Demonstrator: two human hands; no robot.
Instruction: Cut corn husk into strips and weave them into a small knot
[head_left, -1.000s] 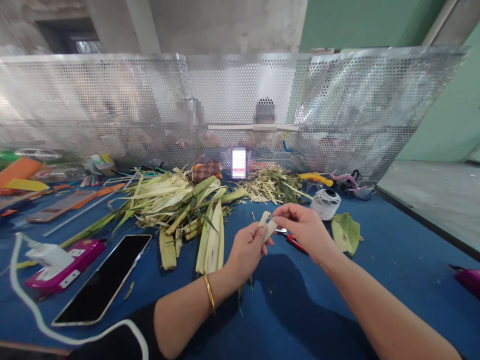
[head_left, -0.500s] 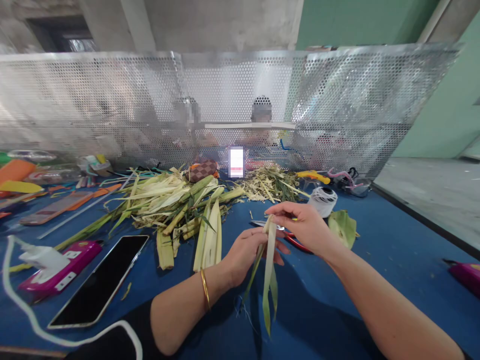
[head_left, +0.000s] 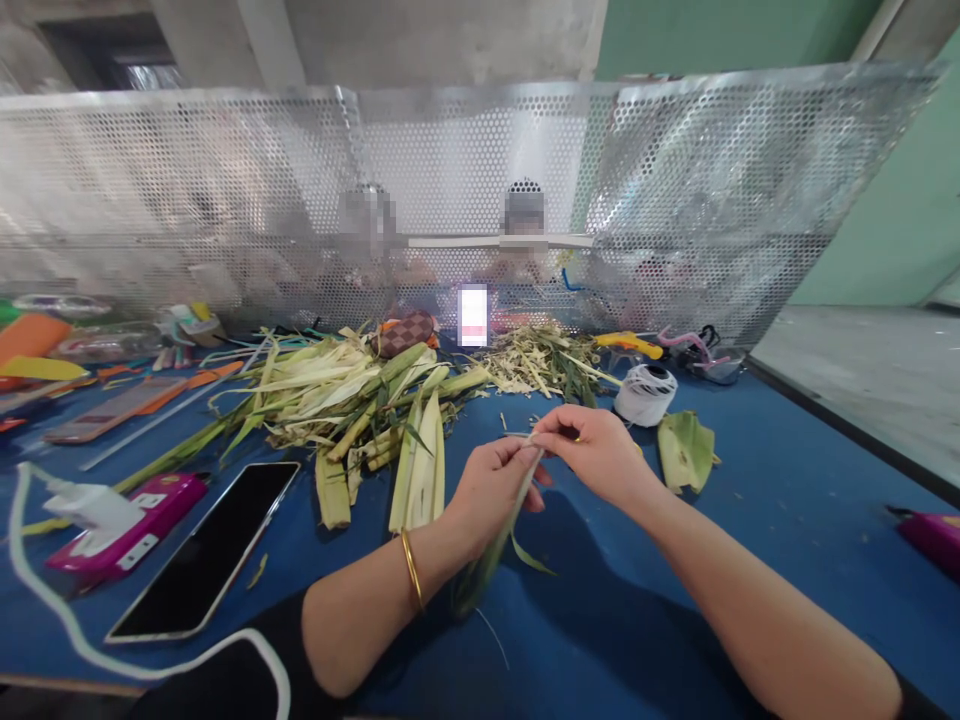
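Over the middle of the blue table, my left hand (head_left: 499, 495) is closed round a small bundle of pale green corn husk strips (head_left: 517, 515). The strips hang down below that hand, their lower ends blurred, and a thin white thread (head_left: 491, 632) trails from them. My right hand (head_left: 592, 445) pinches the top end of the same husk with thumb and forefinger, close against the left fingertips. To the right of it stand a spool of white thread (head_left: 645, 396) and a loose piece of husk (head_left: 686, 452). The scissors are hidden behind my right hand.
A big heap of corn husks (head_left: 322, 385) and a pile of shreds (head_left: 544, 362) lie beyond my hands. At left are a black phone (head_left: 206, 555), a purple power strip (head_left: 139, 530) and a white cable (head_left: 67, 630). A perforated metal screen (head_left: 480, 130) crosses the back, with people behind it.
The husk strips came down from between my fingers and spread, and now hang gathered under my left hand. My right hand has stayed at their top end. The scissors have become covered.
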